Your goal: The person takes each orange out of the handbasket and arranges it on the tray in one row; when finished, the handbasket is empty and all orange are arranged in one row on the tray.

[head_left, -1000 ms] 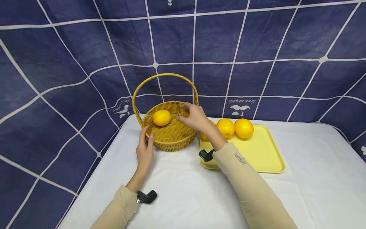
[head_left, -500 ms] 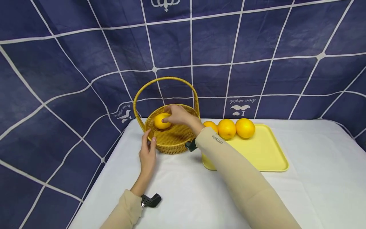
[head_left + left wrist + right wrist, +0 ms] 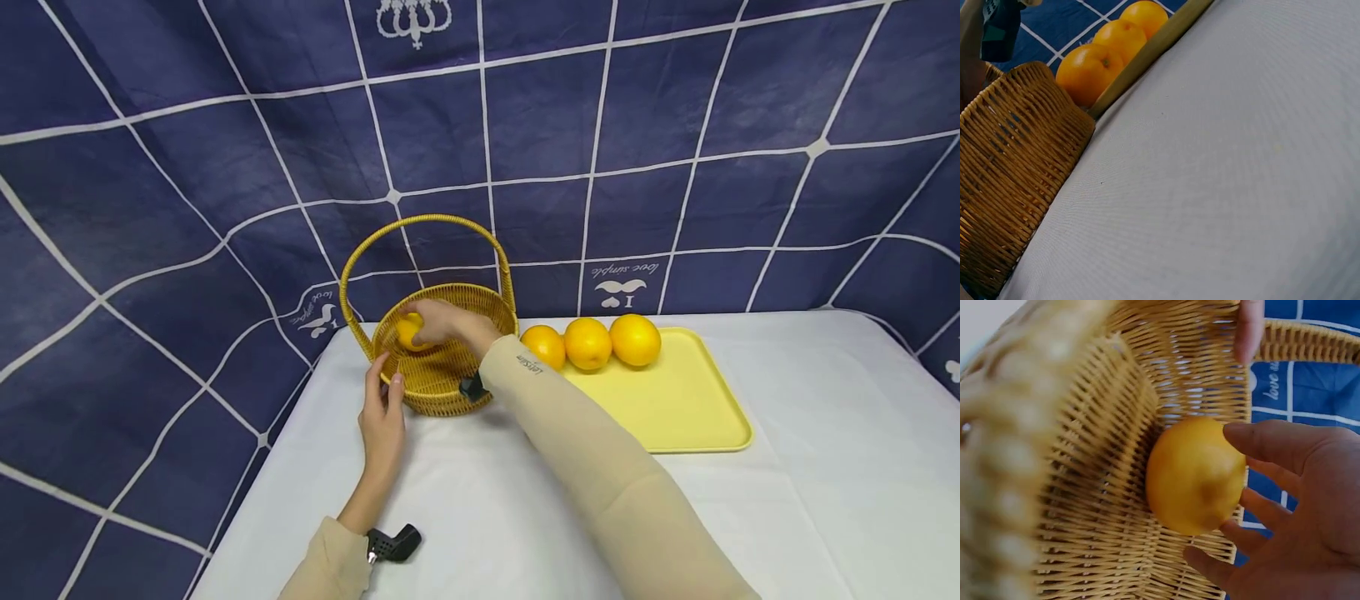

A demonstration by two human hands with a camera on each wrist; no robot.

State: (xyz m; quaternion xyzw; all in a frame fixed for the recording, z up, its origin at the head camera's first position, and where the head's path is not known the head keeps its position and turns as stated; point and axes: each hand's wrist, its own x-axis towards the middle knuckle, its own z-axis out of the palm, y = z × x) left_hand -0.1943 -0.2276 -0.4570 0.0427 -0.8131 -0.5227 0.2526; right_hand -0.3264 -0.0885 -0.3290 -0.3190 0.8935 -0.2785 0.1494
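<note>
A round wicker basket with a tall hoop handle stands near the back wall, its opening facing me. Inside, against its left side, lies an orange. My right hand reaches in over the rim and holds this orange, thumb on one side and fingers on the other, as the right wrist view shows. At the basket's front left, my left hand grips the rim between thumb and fingers. One of its fingers shows over the rim. The left wrist view has the basket's outer wall.
On the right sits a yellow tray, with three oranges in a row along its back left. The right sleeve crosses the tray's front left corner. A blue gridded cloth hangs behind the white tabletop.
My right hand has moved left inside the basket, from its right side to the orange, and taken hold of it. The left hand stays at the rim. The head view has shifted slightly.
</note>
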